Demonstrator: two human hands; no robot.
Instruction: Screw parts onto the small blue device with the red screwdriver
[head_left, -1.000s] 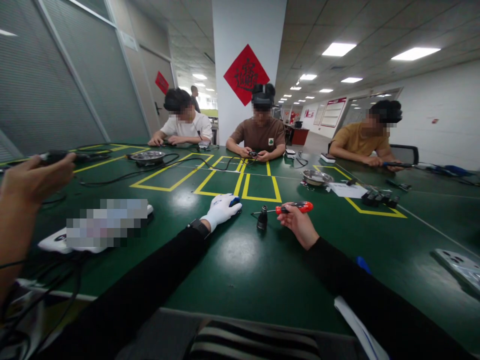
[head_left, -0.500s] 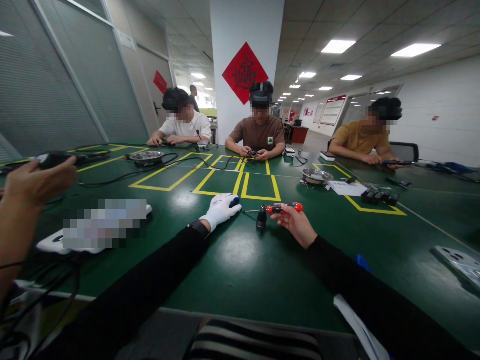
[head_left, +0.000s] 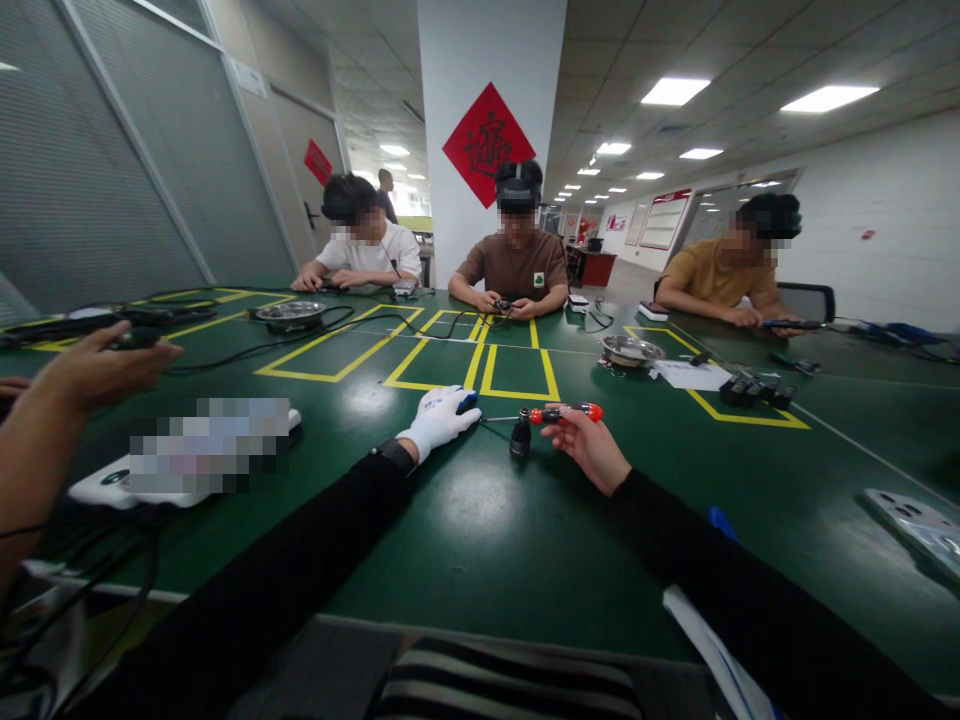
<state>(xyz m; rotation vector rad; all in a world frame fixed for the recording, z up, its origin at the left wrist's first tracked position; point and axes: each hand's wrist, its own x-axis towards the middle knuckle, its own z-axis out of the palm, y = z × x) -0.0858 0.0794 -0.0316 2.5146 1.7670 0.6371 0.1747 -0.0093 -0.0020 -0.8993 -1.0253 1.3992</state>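
Note:
My right hand, bare, grips the black-and-red handle of a screwdriver. The screwdriver lies almost level, its thin shaft pointing left toward my left hand. That hand wears a white glove with blue on the finger side. Its fingers are drawn together near the shaft's tip, low over the green table; anything inside them is hidden. Between my hands a small black cone-shaped part stands upright on the table, just in front of the shaft. Whether the shaft touches it I cannot tell.
At left, another person's hand holds a dark object above a white device. Metal bowls stand farther off, one at right near white paper and several black parts. A phone lies far right. Three people sit opposite.
The screwdriver has shifted very slightly left, its tip nearer my gloved hand. At left, the other person's hand has moved right and lowered its dark object. My left hand looks still.

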